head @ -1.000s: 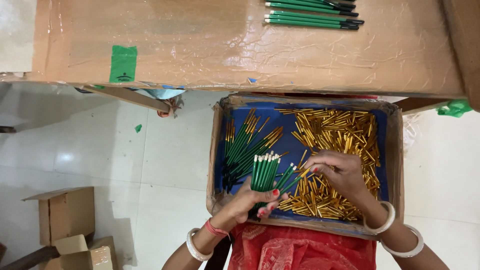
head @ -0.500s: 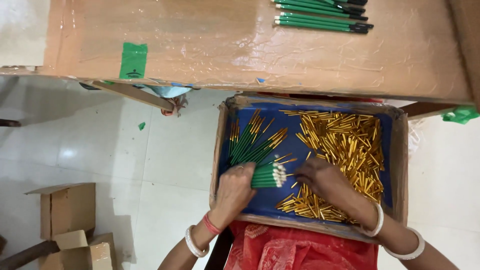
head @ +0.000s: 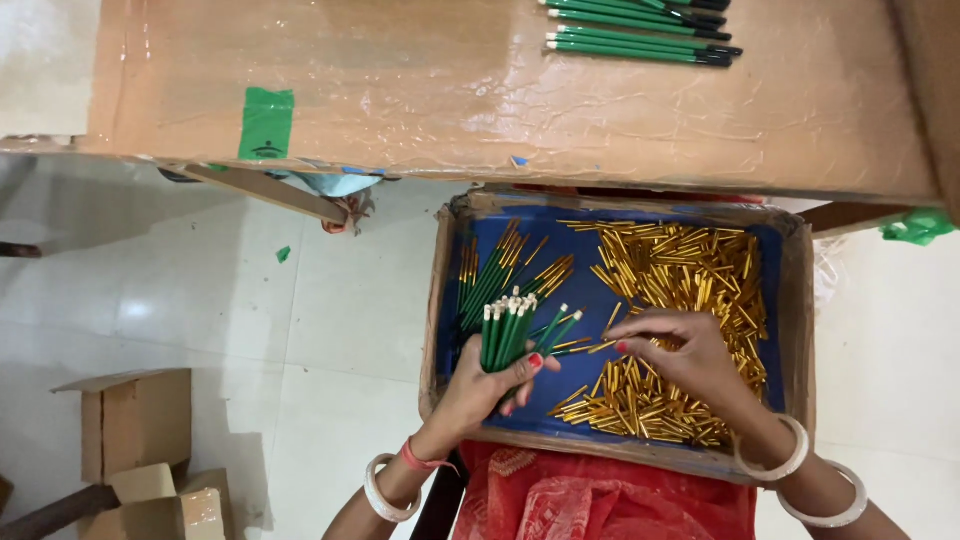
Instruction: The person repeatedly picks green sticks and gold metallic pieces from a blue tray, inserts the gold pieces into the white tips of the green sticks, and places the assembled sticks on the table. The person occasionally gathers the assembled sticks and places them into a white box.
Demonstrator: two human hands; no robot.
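My left hand (head: pixel 485 385) grips a bundle of green sticks (head: pixel 508 332) with pale tips, held upright over the left part of a blue-lined cardboard box (head: pixel 432 310) on my lap. My right hand (head: pixel 690 358) rests fingers-down on a heap of gold tubes (head: pixel 690 275) in the box's right half, fingertips pinching at the tubes near the middle. More green sticks with gold ends (head: pixel 505 270) lie loose in the box's upper left.
A cardboard-covered table (head: pixel 480 90) spans the top, with a row of finished green sticks (head: pixel 640 30) at its far edge and a green tape patch (head: pixel 266 123). Small cardboard boxes (head: pixel 140 450) stand on the tiled floor at lower left.
My left hand has turned the green bundle from lying sideways to upright again. My right hand slid from beside the bundle out onto the gold tubes.
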